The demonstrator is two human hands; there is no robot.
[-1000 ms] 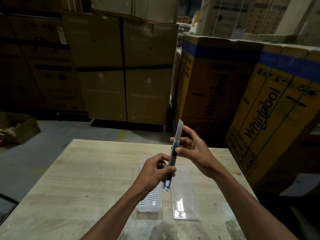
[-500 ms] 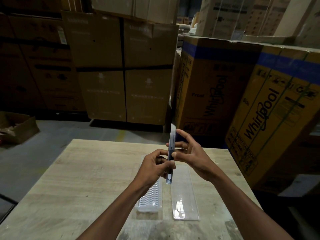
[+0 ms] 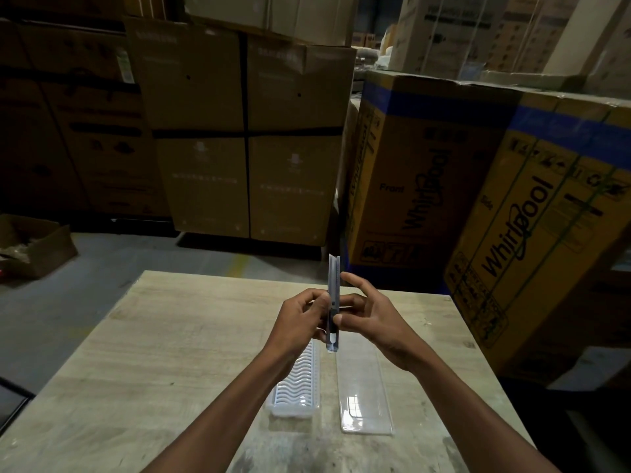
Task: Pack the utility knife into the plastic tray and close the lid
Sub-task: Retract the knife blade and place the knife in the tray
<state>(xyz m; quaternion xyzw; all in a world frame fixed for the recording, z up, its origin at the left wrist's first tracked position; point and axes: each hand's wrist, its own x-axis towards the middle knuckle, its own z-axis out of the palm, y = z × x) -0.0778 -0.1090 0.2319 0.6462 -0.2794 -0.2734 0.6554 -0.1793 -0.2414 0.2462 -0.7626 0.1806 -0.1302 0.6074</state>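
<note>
Both hands grip the knife (image 3: 333, 302) upright above the surface (image 3: 164, 353): left hand (image 3: 300, 322) pinching its lower part, right hand (image 3: 368, 319) on its side. Below lie the tray (image 3: 295, 384) and, just beside it, the lid (image 3: 363, 387).

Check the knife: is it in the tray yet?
Out. The utility knife is held roughly upright above the table by the left hand and right hand; the ribbed plastic tray lies empty below.

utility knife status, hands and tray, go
Left hand and right hand both grip utility knife, upright above table. Ribbed tray empty, clear lid beside it. Nothing in the way.
</note>
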